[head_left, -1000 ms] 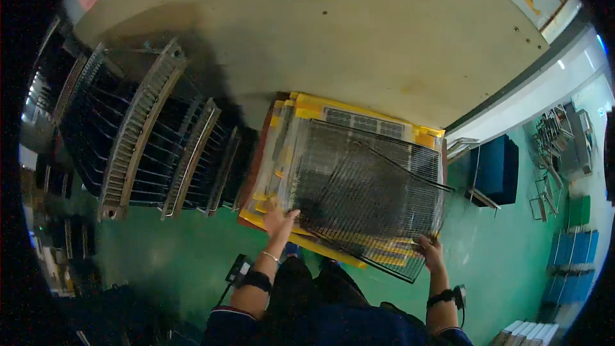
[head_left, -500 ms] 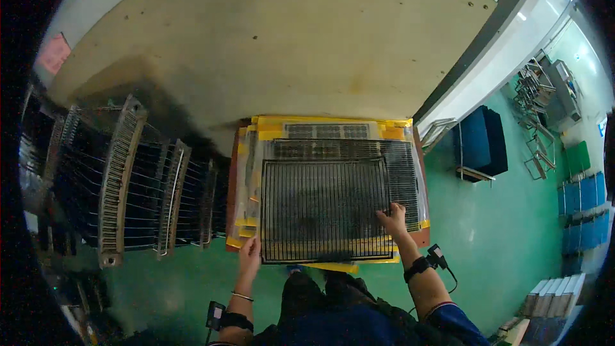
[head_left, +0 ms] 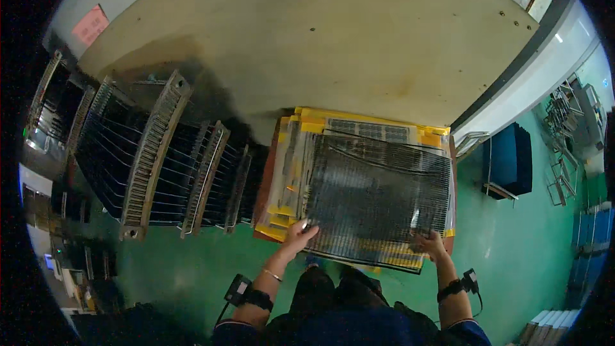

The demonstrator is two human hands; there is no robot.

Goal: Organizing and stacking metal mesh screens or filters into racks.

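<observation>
A dark panel of fine parallel bars in a thin black frame [head_left: 368, 205] lies tilted over a stack of sheets, held at both sides. My left hand [head_left: 300, 237] is closed on its left edge close to the near corner. On the opposite side, my right hand [head_left: 432, 245] grips the panel near its right corner, its fingers somewhat blurred. Beneath it lie sheets edged with yellow tape [head_left: 283, 213], one showing a grey patterned grid [head_left: 368, 129] at the far side. A second barred panel or sheet partly shows under the held one.
The stack rests on a reddish-brown board [head_left: 261, 208] against a beige wall panel [head_left: 359, 45]. To the left stand metal racks with slotted rails [head_left: 154, 160]. A dark blue block-like stack [head_left: 510, 160] sits on a stand at right, on a green floor [head_left: 506, 243].
The barred panel has turned slightly clockwise and tilted. My left hand now grips its left edge, and my right hand has moved nearer the close right corner. The whole view has shifted.
</observation>
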